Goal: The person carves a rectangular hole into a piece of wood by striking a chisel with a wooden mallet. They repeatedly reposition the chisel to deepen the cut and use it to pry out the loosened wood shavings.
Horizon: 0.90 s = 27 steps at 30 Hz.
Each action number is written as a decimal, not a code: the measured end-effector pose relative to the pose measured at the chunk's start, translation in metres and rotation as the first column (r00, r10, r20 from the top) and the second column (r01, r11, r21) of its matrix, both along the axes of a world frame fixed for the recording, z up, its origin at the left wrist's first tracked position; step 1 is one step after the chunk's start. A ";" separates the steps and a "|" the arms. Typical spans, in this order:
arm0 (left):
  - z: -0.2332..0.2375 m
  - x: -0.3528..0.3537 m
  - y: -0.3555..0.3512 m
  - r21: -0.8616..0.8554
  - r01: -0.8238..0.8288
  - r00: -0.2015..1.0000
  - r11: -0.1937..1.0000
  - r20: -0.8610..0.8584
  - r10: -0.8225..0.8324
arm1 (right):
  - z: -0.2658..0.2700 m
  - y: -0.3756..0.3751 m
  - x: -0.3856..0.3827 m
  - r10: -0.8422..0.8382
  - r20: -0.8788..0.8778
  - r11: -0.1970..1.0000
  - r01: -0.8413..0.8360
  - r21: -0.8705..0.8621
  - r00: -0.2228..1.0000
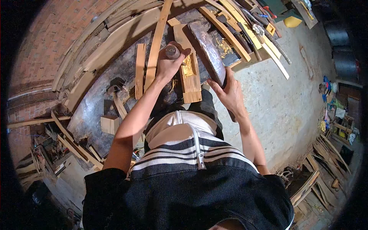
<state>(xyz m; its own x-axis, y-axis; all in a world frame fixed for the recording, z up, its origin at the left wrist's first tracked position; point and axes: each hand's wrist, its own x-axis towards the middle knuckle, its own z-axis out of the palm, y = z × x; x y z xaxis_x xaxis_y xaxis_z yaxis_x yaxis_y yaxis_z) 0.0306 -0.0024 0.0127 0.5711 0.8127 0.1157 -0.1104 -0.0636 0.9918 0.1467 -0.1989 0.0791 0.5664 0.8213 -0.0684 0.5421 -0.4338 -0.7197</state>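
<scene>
My left hand (169, 64) is closed around an upright chisel, whose round dark handle end (172, 52) faces up at me; its blade is hidden below the fist. Beside it lies a pale wooden workpiece (191, 85) with a hollowed part holding curly shavings (188, 66). My right hand (231, 92) grips the near end of a long, thick, dark wooden mallet (209, 48), which is held slanting to the right of the workpiece. A gap separates the mallet from the chisel.
Narrow wooden strips (155, 46) and a short board (140, 71) lie left of my left hand. A wooden block (110, 124) sits nearer. Planks and tools (234, 27) crowd the far right, above a concrete floor (276, 111). Scrap wood (326, 165) is piled at right.
</scene>
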 end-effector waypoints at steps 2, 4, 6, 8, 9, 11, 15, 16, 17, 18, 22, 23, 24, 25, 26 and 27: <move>0.003 0.000 0.000 -0.039 0.000 1.000 0.999 0.005 0.000 | -0.001 0.001 0.000 -0.003 0.006 1.000 0.003 0.000 1.000; -0.008 0.002 0.005 0.006 -0.004 1.000 1.000 0.009 0.004 | -0.002 0.002 0.000 -0.007 0.011 1.000 0.007 -0.002 1.000; -0.009 0.003 0.006 0.049 -0.003 1.000 0.999 0.012 0.002 | -0.004 0.004 0.001 0.004 0.002 1.000 -0.004 0.000 1.000; 0.001 0.001 0.002 0.044 0.003 0.998 0.999 -0.060 0.000 | -0.002 0.006 0.002 0.009 0.001 1.000 -0.009 0.004 1.000; 0.001 0.001 0.002 0.044 0.004 0.998 0.999 -0.060 -0.001 | -0.001 0.006 0.002 0.014 0.001 1.000 -0.014 0.007 1.000; 0.001 0.000 0.001 0.053 0.027 0.999 0.998 -0.035 -0.025 | 0.001 0.008 0.003 0.013 -0.015 1.000 -0.013 0.005 1.000; 0.000 0.000 0.000 0.054 0.066 0.994 0.996 -0.093 -0.060 | 0.008 0.014 0.004 0.021 -0.023 0.999 -0.022 -0.033 1.000; 0.000 0.001 -0.001 0.055 0.083 0.994 0.995 -0.072 -0.079 | 0.008 0.015 0.004 0.023 -0.024 0.999 -0.024 -0.033 0.999; 0.001 0.001 -0.001 0.057 0.100 0.994 0.993 -0.051 -0.097 | 0.008 0.016 0.004 0.014 -0.013 0.999 -0.014 -0.049 1.000; -0.002 0.003 -0.001 0.058 0.098 0.994 0.993 -0.052 -0.095 | 0.009 0.018 0.004 0.003 -0.001 0.998 -0.003 -0.065 1.000; 0.001 0.009 -0.008 0.082 0.106 0.992 0.991 -0.081 -0.100 | 0.038 0.025 0.001 -0.001 -0.060 1.000 0.001 0.003 0.998; 0.009 0.009 -0.010 0.130 0.107 0.991 0.986 -0.092 -0.095 | 0.054 0.027 -0.003 0.025 -0.092 0.992 -0.013 0.124 0.995; 0.026 0.007 -0.013 0.124 0.144 0.979 0.982 -0.165 -0.123 | 0.066 0.028 -0.007 0.053 -0.122 0.970 -0.022 0.241 0.991; 0.023 0.009 -0.016 0.121 0.149 0.978 0.981 -0.167 -0.128 | 0.074 0.028 -0.009 0.049 -0.124 0.971 -0.018 0.239 0.991; 0.018 0.012 -0.019 0.174 0.129 0.991 0.976 -0.068 -0.119 | 0.081 0.029 -0.011 0.095 -0.072 0.946 -0.067 0.316 0.993; 0.013 0.014 -0.020 0.227 0.103 0.993 0.969 0.033 -0.113 | 0.084 0.030 -0.011 0.136 -0.014 0.913 -0.120 0.391 0.991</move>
<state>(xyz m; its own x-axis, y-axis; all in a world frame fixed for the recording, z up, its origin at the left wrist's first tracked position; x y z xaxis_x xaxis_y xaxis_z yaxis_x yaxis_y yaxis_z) 0.0444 -0.0220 0.0262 0.6441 0.6967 0.3157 -0.1736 -0.2688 0.9474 0.1356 -0.1692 0.1631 0.4578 0.8532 0.2501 0.5415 -0.0445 -0.8395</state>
